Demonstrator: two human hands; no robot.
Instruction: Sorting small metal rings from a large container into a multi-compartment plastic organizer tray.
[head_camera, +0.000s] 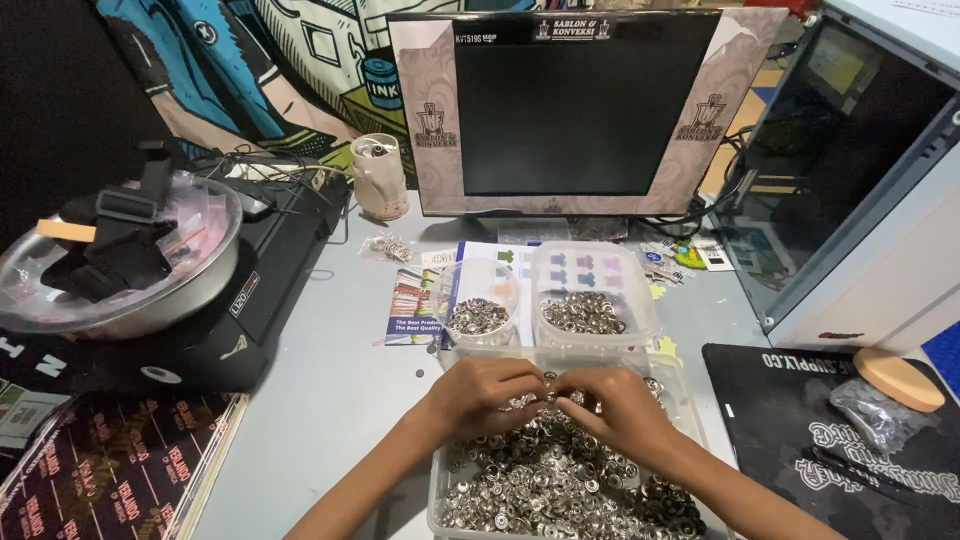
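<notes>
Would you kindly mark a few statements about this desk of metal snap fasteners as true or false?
1. Both hands meet over the large clear tub of metal snap parts. True: the left hand and right hand pinch small pieces together above it.
2. The monitor shows a bright picture. False: its screen is dark.
3. Two smaller clear containers stand behind the tub. True: a round one and a squarish one, both holding metal parts.
4. The metal bowl at the left is full of snap parts. False: it holds black straps and plastic bags.
</notes>
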